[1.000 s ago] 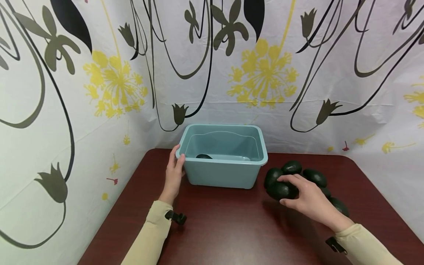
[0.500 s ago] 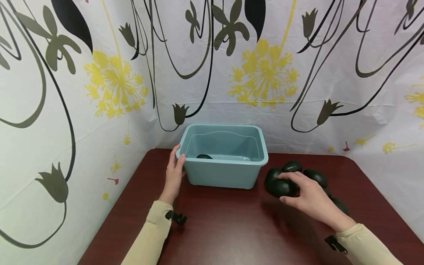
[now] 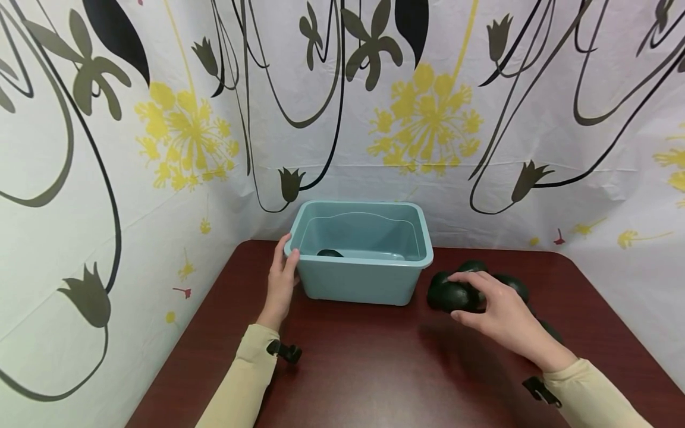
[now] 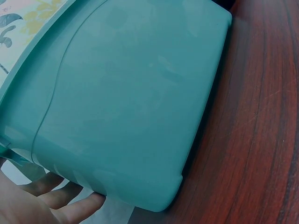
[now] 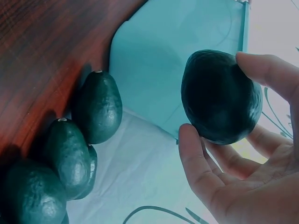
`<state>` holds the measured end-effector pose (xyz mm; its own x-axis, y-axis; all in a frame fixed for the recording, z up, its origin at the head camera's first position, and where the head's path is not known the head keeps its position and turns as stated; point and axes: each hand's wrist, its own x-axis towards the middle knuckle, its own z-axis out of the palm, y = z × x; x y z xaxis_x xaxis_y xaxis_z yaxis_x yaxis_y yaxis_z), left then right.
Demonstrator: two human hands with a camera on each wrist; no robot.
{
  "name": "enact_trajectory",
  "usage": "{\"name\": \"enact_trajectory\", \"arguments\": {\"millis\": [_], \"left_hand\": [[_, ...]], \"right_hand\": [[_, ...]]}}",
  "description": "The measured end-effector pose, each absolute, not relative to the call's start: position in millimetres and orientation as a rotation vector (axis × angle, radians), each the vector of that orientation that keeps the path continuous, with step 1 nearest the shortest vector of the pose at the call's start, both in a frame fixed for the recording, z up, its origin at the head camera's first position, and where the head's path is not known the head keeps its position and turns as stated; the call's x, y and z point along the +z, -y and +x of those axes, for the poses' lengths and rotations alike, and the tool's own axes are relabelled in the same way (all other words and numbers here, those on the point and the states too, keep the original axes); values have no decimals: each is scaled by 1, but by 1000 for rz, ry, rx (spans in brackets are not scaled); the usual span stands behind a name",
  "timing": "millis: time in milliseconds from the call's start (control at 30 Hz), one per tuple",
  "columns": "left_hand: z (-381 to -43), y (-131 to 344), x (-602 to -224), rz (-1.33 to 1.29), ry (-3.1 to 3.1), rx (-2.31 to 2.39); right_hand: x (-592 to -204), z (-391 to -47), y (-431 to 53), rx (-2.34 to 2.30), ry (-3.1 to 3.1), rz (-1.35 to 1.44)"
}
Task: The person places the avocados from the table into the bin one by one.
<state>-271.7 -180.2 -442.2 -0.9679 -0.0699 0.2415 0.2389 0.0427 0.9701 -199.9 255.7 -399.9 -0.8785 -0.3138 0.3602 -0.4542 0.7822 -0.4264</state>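
My right hand (image 3: 500,315) pinches a dark green avocado (image 3: 452,296) between thumb and fingertips; the right wrist view shows the same avocado (image 5: 219,100) held off the table. Several other avocados (image 3: 511,284) lie beneath and behind this hand, partly hidden by it. At the left end of a light blue plastic bin (image 3: 361,282), my left hand (image 3: 279,285) grips the near corner, thumb at the front and fingers along the outer side wall. Inside the bin, part of one avocado (image 3: 329,253) shows above the front rim; the rest of the bin floor is mostly hidden.
The bin stands near the back of a dark red wooden table (image 3: 364,368). A white patterned cloth (image 3: 342,142) hangs behind and to the left. Avocados in the right wrist view, such as the one nearest the bin (image 5: 99,109), rest close together on the table.
My right hand has raised the avocado slightly from the group, and it now covers more of the ones behind. The left hand and the bin have stayed put.
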Motion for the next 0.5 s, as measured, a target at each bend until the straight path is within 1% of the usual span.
{"name": "enact_trajectory", "arguments": {"millis": [500], "left_hand": [[-271, 181, -443, -180, 2085, -2024]], "right_hand": [[-383, -201, -251, 722, 2599, 603]]}}
